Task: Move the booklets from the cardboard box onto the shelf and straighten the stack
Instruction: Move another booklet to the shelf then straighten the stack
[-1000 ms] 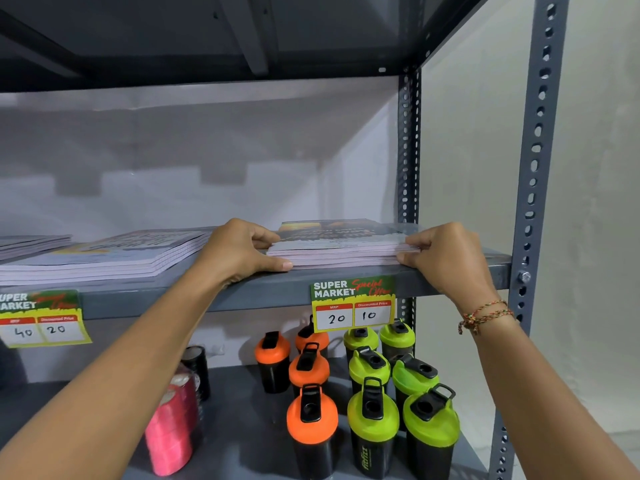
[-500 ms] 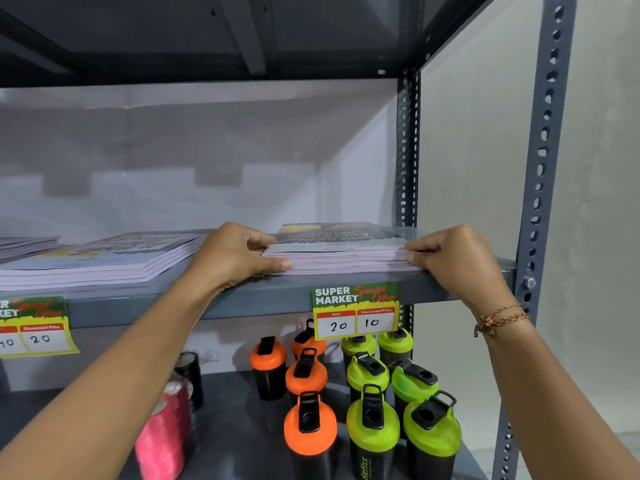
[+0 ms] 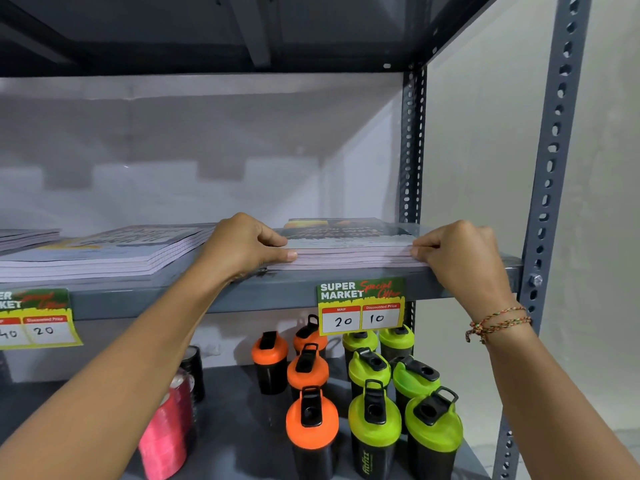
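The left hand [image 3: 242,245] and right hand [image 3: 460,258], fingers curled, press the two ends of the booklet stack [image 3: 349,245] lying between them on the shelf [image 3: 214,296]. Just below the right hand hangs a price tag [image 3: 361,306]; beyond the left hand lies a second stack [image 3: 104,252].

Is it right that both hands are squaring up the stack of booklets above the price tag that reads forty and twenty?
Not quite. In the head view, both hands, left and right, press the ends of the pale stack of booklets above the green price tag reading 20 and 10, not forty and twenty.
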A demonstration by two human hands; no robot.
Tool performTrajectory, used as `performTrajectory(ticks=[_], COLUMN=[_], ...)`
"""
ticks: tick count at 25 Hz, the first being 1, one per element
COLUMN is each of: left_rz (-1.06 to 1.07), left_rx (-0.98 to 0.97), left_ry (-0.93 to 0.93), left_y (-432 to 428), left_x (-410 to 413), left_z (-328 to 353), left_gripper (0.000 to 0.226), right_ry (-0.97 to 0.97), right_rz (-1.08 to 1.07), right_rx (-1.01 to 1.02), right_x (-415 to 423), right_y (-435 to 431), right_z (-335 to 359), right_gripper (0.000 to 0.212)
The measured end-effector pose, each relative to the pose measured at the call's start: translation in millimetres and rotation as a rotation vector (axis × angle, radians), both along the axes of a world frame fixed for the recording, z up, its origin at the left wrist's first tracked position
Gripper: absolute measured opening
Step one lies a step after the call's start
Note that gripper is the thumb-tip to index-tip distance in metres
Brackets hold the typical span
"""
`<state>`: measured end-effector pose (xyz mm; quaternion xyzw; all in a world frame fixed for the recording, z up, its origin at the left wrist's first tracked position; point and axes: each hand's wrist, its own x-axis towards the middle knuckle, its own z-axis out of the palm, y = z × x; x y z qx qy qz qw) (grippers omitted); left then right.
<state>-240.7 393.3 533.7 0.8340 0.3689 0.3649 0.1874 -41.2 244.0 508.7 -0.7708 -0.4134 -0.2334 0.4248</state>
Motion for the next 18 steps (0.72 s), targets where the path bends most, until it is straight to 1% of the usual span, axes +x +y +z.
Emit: performTrajectory(ticks=[2, 6, 8, 11, 18], left_rz=[-0.001, -0.013, 0.006, 0.03, 0.048], left_rx=[-0.004, -0.046, -0.023, 0.028, 0.044], left_ry=[0.013, -0.031, -0.042, -0.041, -0.034], left_y=[0.7, 1.2, -1.4, -6.6, -10.8], left_x=[-0.2, -0.5, 0.6, 1.6, -3.6], left_z=[1.5, 3.2, 1.7, 0.3, -0.8], left_gripper=[0.037, 0.034, 0.034, 0.033, 0.034], right_ry=[-0.021, 0.054, 0.091, 0.103, 0.135], right_rz=[-0.011, 0.032, 0.041, 0.039, 0.064], right_rx=[0.009, 0.058, 0.061, 0.055, 0.067], right_x=[-1.4, -3.0, -2.4, 0.5, 4.3], right_y=[0.0, -0.3, -0.4, -0.3, 1.2], right_z=[-0.6, -0.1, 0.1, -0.6, -2.1], right_gripper=[0.012, 0.018, 0.021, 0.021, 0.021])
